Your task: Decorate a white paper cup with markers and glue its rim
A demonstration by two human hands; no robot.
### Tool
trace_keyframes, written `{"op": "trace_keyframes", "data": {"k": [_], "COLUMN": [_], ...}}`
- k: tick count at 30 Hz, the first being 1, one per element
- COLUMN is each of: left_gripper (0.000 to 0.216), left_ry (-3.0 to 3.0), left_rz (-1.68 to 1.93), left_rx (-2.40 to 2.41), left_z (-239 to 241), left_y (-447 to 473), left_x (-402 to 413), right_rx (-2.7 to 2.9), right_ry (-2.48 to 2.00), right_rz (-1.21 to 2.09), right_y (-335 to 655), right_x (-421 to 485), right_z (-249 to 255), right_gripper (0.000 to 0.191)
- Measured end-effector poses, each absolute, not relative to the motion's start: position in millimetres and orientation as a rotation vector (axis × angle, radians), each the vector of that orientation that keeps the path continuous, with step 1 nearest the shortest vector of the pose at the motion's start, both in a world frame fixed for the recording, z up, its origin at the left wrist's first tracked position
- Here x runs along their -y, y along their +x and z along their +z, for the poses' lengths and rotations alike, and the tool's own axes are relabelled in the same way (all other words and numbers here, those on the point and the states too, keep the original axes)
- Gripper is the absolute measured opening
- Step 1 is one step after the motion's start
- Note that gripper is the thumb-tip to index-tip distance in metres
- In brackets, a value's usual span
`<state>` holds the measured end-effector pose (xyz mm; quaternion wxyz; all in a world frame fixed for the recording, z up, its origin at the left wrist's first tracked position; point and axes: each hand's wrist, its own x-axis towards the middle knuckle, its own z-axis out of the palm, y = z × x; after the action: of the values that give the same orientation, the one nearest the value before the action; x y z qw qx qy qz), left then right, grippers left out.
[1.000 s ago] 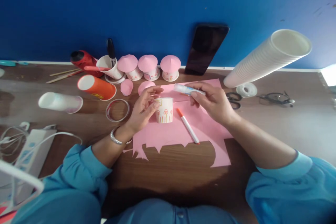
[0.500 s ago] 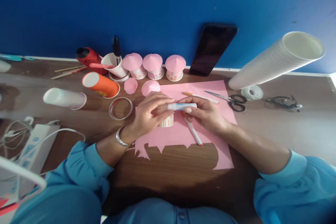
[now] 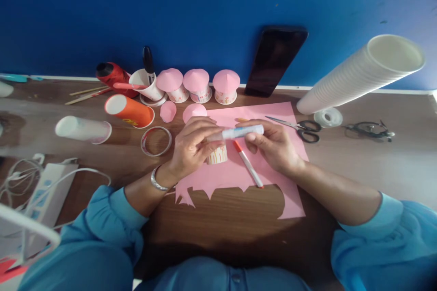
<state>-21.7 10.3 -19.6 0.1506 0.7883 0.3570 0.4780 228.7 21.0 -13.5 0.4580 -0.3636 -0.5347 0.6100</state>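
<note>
My right hand (image 3: 273,145) grips a white glue stick (image 3: 241,132) held level above a pink paper sheet (image 3: 266,163). My left hand (image 3: 193,145) closes its fingertips on the stick's left end, at the cap. Just below both hands stands a small decorated paper cup (image 3: 216,156), partly hidden by my left fingers. An orange-tipped marker (image 3: 248,164) lies on the sheet beside the cup.
Three small cups with pink cone tops (image 3: 198,84) line the blue wall, near a leaning phone (image 3: 275,61). Scissors (image 3: 297,126), a long stack of white cups (image 3: 358,77), a tape ring (image 3: 156,141), an orange cup (image 3: 128,110) and a power strip (image 3: 44,186) lie around.
My right hand brought the glue stick down over the cup. My left hand left the cup's side and closed on the stick's cap end; the stick has since tilted up slightly on the right.
</note>
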Motion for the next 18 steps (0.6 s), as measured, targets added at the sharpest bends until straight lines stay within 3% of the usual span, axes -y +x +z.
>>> {"op": "trace_keyframes", "data": {"k": [11,18], "left_gripper": [0.026,0.029], "left_ry": [1.122,1.575], "left_rz": [1.393,1.132], "left_rx": [-0.97,-1.179], "left_z": [-42,-42], "left_y": [-12,-18], "left_x": [-15,-19], "right_rx": [1.003,0.879], "right_ry": [-0.796,-0.813], "right_rz": [1.773,1.843], "right_y": [229,232], "right_x": [-23,-28], "right_z": [-12,-15], "right_gripper": [0.027,0.027]}}
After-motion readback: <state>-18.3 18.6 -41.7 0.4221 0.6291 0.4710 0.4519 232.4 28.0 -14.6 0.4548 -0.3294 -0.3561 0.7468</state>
